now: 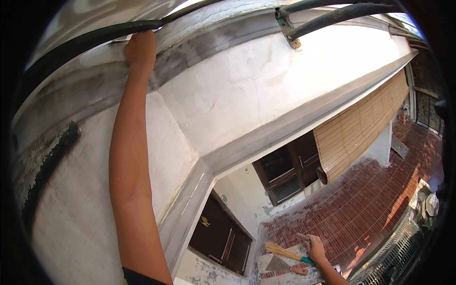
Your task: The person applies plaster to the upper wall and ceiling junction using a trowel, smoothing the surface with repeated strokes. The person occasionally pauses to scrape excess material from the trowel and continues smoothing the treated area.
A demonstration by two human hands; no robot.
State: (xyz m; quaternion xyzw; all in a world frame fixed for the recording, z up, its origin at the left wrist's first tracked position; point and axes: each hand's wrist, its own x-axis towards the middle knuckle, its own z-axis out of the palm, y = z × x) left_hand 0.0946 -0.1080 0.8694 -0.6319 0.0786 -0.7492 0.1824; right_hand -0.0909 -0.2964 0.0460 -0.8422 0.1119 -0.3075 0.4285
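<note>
My left arm stretches up along the white wall, and my left hand [141, 47] is closed in a fist against the underside of a dark curved pipe [95, 37] below the roof sheet. Its fingertips are hidden. Low on the right, my right hand [314, 249] is held with a finger stretched out, and I see nothing in it; some fingers are hidden. Beside and below it are a straw hand brush [282, 251] with a green handle and a trowel [278, 263] with a triangular blade. The brush handle passes behind my right wrist.
A grey ledge [266, 145] juts from the wall. Two dark pipes [342, 20] run from a bracket at upper right. Below are dark doors [221, 232], a rolled bamboo blind [361, 126], a red tiled floor [342, 209] and a green metal grille [396, 247].
</note>
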